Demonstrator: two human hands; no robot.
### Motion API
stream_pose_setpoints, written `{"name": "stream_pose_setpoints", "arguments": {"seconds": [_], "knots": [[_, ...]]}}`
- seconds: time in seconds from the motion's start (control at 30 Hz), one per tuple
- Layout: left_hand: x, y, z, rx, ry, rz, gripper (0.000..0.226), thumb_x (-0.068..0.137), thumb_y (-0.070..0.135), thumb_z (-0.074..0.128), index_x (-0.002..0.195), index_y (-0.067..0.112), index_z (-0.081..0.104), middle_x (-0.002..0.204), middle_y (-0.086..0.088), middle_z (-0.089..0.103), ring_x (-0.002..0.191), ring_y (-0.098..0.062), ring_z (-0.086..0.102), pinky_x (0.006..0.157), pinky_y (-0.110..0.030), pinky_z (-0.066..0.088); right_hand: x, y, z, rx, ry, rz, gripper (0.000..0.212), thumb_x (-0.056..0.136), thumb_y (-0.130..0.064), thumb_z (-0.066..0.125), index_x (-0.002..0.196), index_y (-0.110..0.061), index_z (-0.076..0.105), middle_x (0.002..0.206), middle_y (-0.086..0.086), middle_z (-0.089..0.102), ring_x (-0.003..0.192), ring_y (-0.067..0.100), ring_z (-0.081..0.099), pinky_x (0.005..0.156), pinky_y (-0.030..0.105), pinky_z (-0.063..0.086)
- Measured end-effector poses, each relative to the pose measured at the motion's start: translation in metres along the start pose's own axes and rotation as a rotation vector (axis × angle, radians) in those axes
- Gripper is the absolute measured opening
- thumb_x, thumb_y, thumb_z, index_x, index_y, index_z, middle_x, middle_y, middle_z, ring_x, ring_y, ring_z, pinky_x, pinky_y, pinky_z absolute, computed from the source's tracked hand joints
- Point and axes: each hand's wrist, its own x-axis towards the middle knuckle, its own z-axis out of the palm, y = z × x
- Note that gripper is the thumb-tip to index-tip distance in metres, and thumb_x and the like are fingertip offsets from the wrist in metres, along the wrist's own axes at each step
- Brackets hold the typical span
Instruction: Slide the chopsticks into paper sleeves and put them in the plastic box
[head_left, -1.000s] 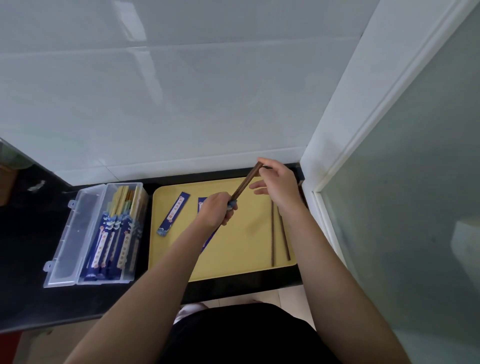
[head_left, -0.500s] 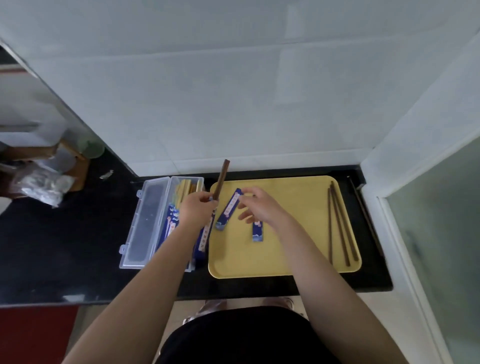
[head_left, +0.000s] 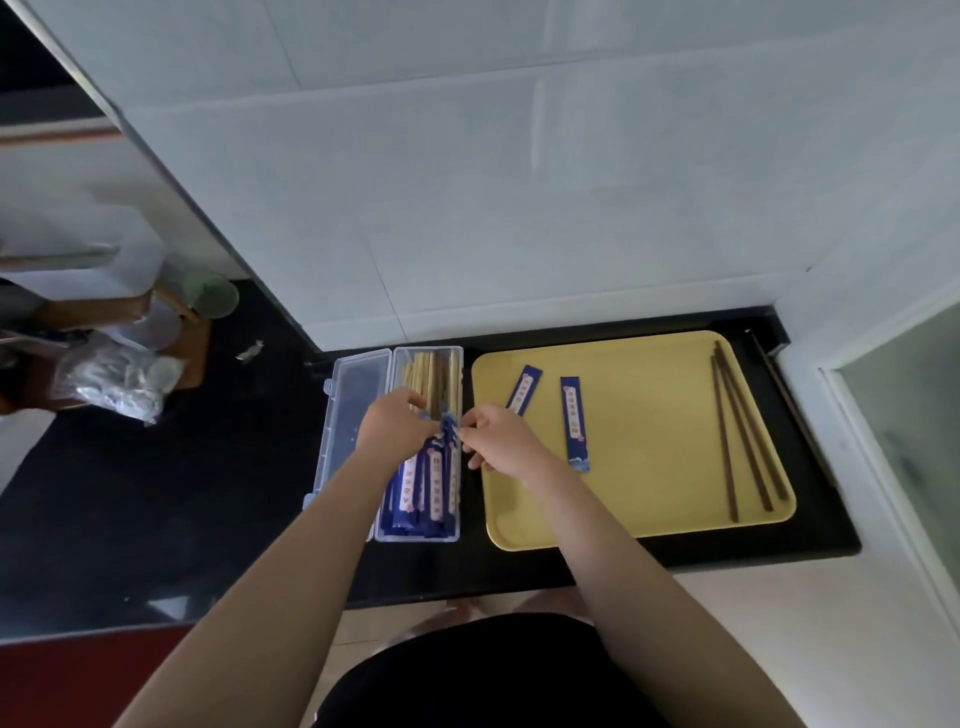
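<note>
both hands over the plastic box (head_left: 451, 535) – left hand (head_left: 397, 426) curled on a sleeved pair (head_left: 448, 431), right hand (head_left: 498, 439) pinching its sleeve edge. long axis running toward the wall, in line with the box. bare chopsticks (head_left: 740, 431) and two paper sleeves (head_left: 575, 423) on the yellow tray (head_left: 649, 514) – right hand nearer.

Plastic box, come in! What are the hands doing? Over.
Both hands, left and right, at the plastic box. Sleeved chopsticks inside. Two empty sleeves and loose chopsticks on tray. Nothing in the way.
</note>
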Motion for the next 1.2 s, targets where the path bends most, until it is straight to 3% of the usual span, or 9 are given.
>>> {"name": "stream_pose_setpoints", "arguments": {"seconds": [0.1,0.27,0.43,0.57,0.7,0.9,1.03,1.13,1.2], "knots": [[0.004,-0.006,-0.001,0.051,-0.076,0.059,0.039,0.085,0.023,0.076,0.117,0.021,0.055,0.102,-0.002,0.064,0.082,-0.013,0.065,0.063,-0.025,0.052,0.005,0.004,0.014,-0.127,0.025,-0.089,0.055,0.096,-0.022,0.067,0.143,-0.024,0.04,0.105,-0.002,0.062,0.085,0.009,0.064,0.066,0.02,0.049],[0.003,-0.009,0.001,0.127,-0.118,0.126,0.043,0.086,0.016,0.074,0.124,0.021,0.054,0.107,-0.004,0.063,0.09,-0.018,0.064,0.073,-0.029,0.057,0.012,0.014,0.031,-0.297,0.023,-0.121,0.085,0.088,-0.036,0.076,0.154,-0.038,0.022,0.141,0.004,0.051,0.12,0.022,0.059,0.088,0.032,0.052],[0.006,0.01,0.006,-0.043,0.015,0.115,0.019,0.094,0.025,0.064,0.11,0.023,0.055,0.099,0.001,0.062,0.082,-0.011,0.06,0.063,-0.025,0.045,0.017,0.018,0.012,-0.171,0.39,-0.102,0.057,0.097,-0.03,0.065,0.148,-0.025,0.04,0.109,-0.007,0.056,0.093,0.008,0.057,0.077,0.027,0.051],[0.005,0.047,0.024,-0.08,-0.042,0.199,0.011,0.098,0.026,0.056,0.108,0.024,0.059,0.096,0.006,0.06,0.082,-0.006,0.055,0.062,-0.02,0.039,0.027,0.051,-0.023,-0.277,0.628,0.26,0.048,0.099,-0.024,0.062,0.143,-0.013,0.043,0.133,0.009,0.054,0.115,0.025,0.06,0.087,0.038,0.057],[0.006,0.066,0.045,0.005,-0.141,0.206,0.013,0.1,0.029,0.052,0.108,0.022,0.06,0.097,0.004,0.061,0.081,-0.007,0.056,0.062,-0.021,0.042,0.025,0.085,-0.037,-0.324,0.587,0.508,0.053,0.096,-0.033,0.068,0.135,-0.008,0.041,0.131,0.014,0.048,0.12,0.028,0.052,0.089,0.039,0.051],[0.005,0.089,0.064,0.095,-0.173,0.204,0.014,0.1,0.028,0.049,0.097,0.021,0.061,0.091,-0.002,0.065,0.083,-0.019,0.065,0.075,-0.033,0.054,0.021,0.102,-0.06,-0.191,0.502,0.501,0.023,0.093,-0.026,0.068,0.109,-0.012,0.058,0.104,0.007,0.062,0.092,0.025,0.062,0.067,0.032,0.048],[0.002,0.119,0.085,0.101,-0.205,0.247,0.013,0.097,0.023,0.052,0.1,0.023,0.064,0.101,0.0,0.064,0.081,-0.016,0.063,0.068,-0.03,0.054,0.006,0.115,-0.092,-0.144,0.502,0.443,0.016,0.095,-0.022,0.061,0.103,-0.009,0.06,0.096,0.006,0.064,0.084,0.024,0.065,0.06,0.03,0.044],[-0.003,0.141,0.107,0.288,-0.166,0.448,0.032,0.091,0.017,0.06,0.121,0.029,0.062,0.131,0.002,0.054,0.118,-0.018,0.051,0.094,-0.033,0.046,-0.01,0.118,-0.122,-0.04,0.462,0.326,0.01,0.091,-0.02,0.064,0.093,-0.011,0.059,0.083,0.003,0.065,0.068,0.017,0.061,0.054,0.027,0.042],[-0.007,0.161,0.123,0.5,-0.149,0.612,0.046,0.091,0.025,0.064,0.135,0.036,0.055,0.152,0.007,0.038,0.143,-0.021,0.028,0.116,-0.042,0.026,-0.022,0.114,-0.144,0.143,0.379,0.238,0.012,0.087,-0.017,0.07,0.08,-0.012,0.062,0.068,0.002,0.067,0.058,0.015,0.06,0.054,0.026,0.044]]}}
